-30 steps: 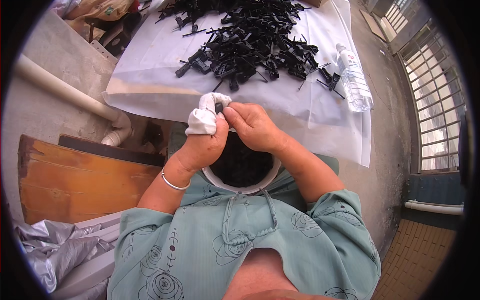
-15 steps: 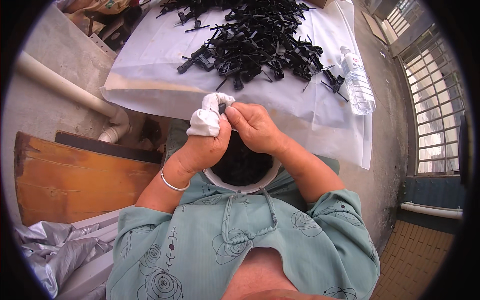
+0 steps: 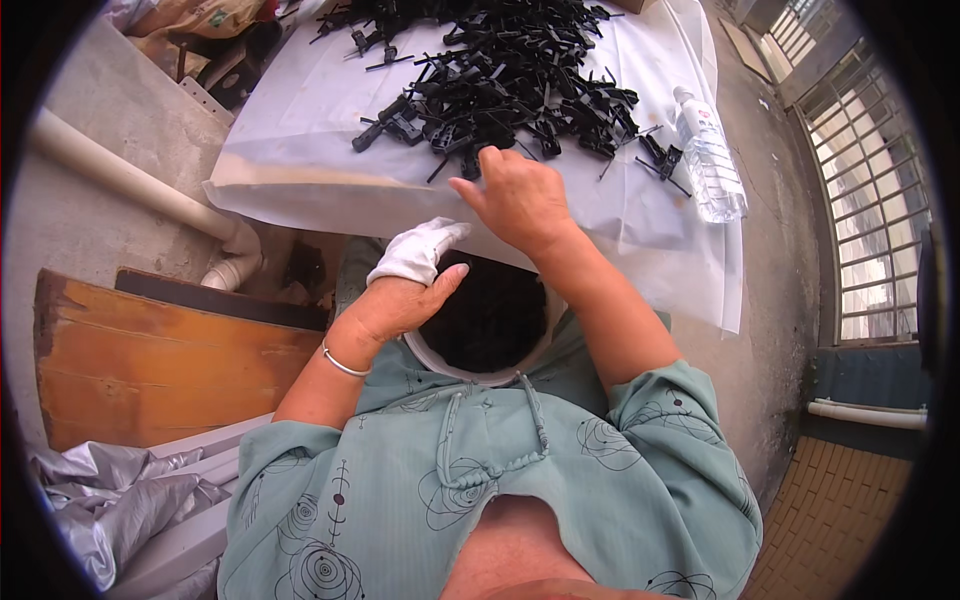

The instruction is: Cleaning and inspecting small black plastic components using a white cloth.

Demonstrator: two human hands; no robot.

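My left hand, in a white glove that leaves the thumb bare, is over the rim of a white bucket. Its thumb stands apart from the gloved fingers, and nothing shows between them. Dark contents fill part of the bucket, too dim to make out. My right hand is bare and reaches over the near edge of the table. Thumb and index finger are apart at the near side of a heap of black plastic clip-like parts. One of these parts lies right by the index fingertip; whether they touch, I cannot tell.
White plastic sheeting covers the table. A clear water bottle lies near its right edge. On the left are a pale pipe, an orange-brown wooden board and crumpled silver sheeting. A barred window is at right.
My hands have come apart. The right one has moved forward to the black parts, while the left has opened near the bucket. The dark piece between them no longer shows.
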